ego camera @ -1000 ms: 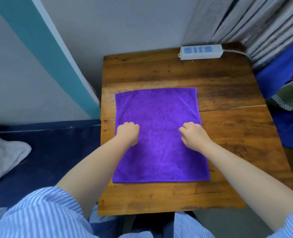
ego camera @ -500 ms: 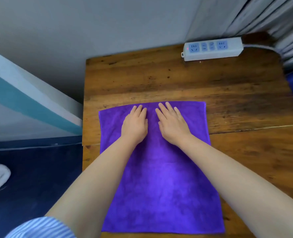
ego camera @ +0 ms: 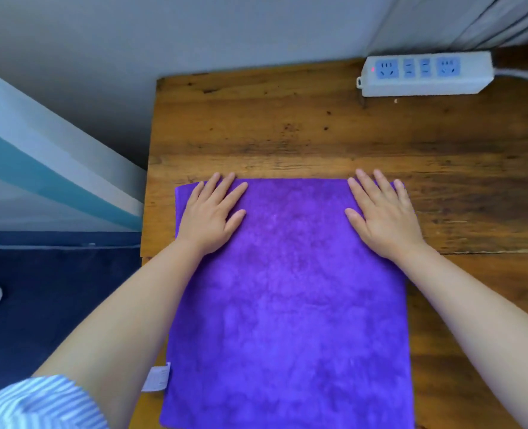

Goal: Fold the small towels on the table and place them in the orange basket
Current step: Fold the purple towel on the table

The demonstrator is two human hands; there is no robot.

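On grainy wooden table (ego camera: pixel 287 131), flat plush purple towel (ego camera: pixel 287 305).

I see a purple towel (ego camera: pixel 287 289) on the brown wooden table (ego camera: pixel 287 125), a white power strip (ego camera: pixel 426 74) with blue sockets, and a blue-and-white striped sleeve (ego camera: pixel 40 404).

No text can be read — the towel's white tag (ego camera: pixel 157 376) looks blank, and the power strip (ego camera: pixel 425 73) shows no legible marking.
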